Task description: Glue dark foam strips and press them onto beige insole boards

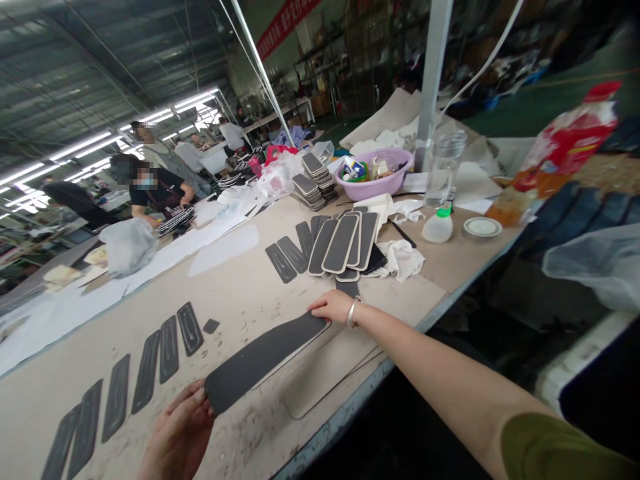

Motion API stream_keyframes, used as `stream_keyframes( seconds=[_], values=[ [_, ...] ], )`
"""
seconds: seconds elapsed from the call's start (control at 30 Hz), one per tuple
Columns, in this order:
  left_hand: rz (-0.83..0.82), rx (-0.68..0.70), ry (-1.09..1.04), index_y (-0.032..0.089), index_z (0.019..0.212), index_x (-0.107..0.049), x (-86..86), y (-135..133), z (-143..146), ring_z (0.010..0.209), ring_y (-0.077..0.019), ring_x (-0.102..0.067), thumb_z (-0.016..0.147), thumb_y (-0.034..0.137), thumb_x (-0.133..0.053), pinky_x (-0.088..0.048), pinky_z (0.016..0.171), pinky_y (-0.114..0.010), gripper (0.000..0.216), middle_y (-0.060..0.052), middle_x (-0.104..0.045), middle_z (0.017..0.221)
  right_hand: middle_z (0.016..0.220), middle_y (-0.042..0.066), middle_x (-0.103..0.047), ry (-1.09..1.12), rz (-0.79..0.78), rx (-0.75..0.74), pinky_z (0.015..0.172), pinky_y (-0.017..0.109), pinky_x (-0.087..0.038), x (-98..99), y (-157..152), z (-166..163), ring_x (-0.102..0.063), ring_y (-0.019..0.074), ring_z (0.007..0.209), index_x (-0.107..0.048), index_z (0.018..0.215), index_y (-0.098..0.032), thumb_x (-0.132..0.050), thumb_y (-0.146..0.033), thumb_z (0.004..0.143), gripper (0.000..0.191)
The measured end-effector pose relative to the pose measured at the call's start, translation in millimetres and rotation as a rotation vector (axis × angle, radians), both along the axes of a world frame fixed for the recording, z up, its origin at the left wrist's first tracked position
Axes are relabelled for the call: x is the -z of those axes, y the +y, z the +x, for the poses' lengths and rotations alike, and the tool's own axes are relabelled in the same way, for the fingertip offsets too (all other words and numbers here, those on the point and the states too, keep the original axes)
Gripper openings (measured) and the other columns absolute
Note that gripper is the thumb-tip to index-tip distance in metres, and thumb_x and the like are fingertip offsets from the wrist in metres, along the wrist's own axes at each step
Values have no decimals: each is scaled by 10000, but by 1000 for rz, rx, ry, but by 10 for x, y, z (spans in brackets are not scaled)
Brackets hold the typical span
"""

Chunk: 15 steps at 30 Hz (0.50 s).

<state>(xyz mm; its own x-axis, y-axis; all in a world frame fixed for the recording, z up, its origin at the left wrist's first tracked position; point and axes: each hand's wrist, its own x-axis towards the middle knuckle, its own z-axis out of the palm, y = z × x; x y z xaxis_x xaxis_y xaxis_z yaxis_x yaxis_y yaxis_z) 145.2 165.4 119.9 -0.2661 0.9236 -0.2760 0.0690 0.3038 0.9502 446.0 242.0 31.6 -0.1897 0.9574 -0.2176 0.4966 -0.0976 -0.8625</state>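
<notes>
A long dark grey sheet piece (pixel 265 360) with a pale underside edge stretches between my two hands, slightly above the table. My left hand (pixel 184 427) pinches its near left end between thumb and fingers. At the far right end, my right hand (pixel 334 308), with a bracelet at the wrist, grips the corner. Beneath the sheet's right side lies a pale flat panel (pixel 320 377). Just beyond my right hand is a fanned pile of dark panels with cream borders (pixel 341 243). Several dark oblong strips (pixel 149 372) lie in a row to the left.
A purple basin (pixel 375 183) of small items stands at the back, beside stacked panels (pixel 314 180). A glass jar (pixel 444 170), a small green-capped bottle (pixel 438 227), a round lid (pixel 483 228) and a red-capped drink bottle (pixel 565 143) are on the right. A co-worker (pixel 155 190) works across the table.
</notes>
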Motion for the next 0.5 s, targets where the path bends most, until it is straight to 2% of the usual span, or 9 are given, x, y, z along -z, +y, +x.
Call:
stream_keyframes(
  seconds=[0.1, 0.17, 0.27, 0.37, 0.5],
  values=[
    [-23, 65, -190, 186, 722, -666, 153, 115, -118, 611, -136, -576, 492, 312, -765, -505, 550, -245, 280, -7, -639, 703, 647, -29, -676, -46, 48, 62, 616, 198, -470, 3, 37, 85, -609, 111, 603, -697, 1026, -212, -613, -229, 761, 278],
    [-57, 57, -205, 172, 754, -665, 285, 187, -175, 577, -99, -557, 493, 282, -788, -487, 536, -208, 309, 7, -632, 697, 740, -17, -698, -100, 93, 117, 690, 224, -469, 34, 67, 129, -626, 132, 704, -695, 1017, -225, -634, -263, 747, 279],
    [-143, 19, -95, 149, 758, -648, 496, 295, -216, 525, -65, -528, 461, 263, -819, -445, 495, -166, 362, 30, -595, 627, 796, -19, -704, -187, 129, 160, 728, 246, -458, 106, 106, 147, -627, 150, 772, -699, 964, -248, -666, -292, 715, 255],
    [-245, 43, 41, 145, 776, -633, 677, 393, -240, 492, -57, -501, 459, 328, -819, -390, 453, -147, 411, 44, -556, 559, 773, -21, -698, -262, 124, 156, 698, 235, -453, 167, 137, 112, -628, 150, 768, -701, 861, -239, -691, -306, 678, 195],
    [-306, 95, 170, 148, 777, -621, 825, 475, -290, 439, -48, -434, 462, 423, -795, -320, 421, -153, 454, 61, -504, 512, 767, -12, -689, -337, 116, 138, 664, 225, -442, 198, 164, 59, -625, 151, 756, -675, 773, -220, -695, -329, 664, 155]
  ],
)
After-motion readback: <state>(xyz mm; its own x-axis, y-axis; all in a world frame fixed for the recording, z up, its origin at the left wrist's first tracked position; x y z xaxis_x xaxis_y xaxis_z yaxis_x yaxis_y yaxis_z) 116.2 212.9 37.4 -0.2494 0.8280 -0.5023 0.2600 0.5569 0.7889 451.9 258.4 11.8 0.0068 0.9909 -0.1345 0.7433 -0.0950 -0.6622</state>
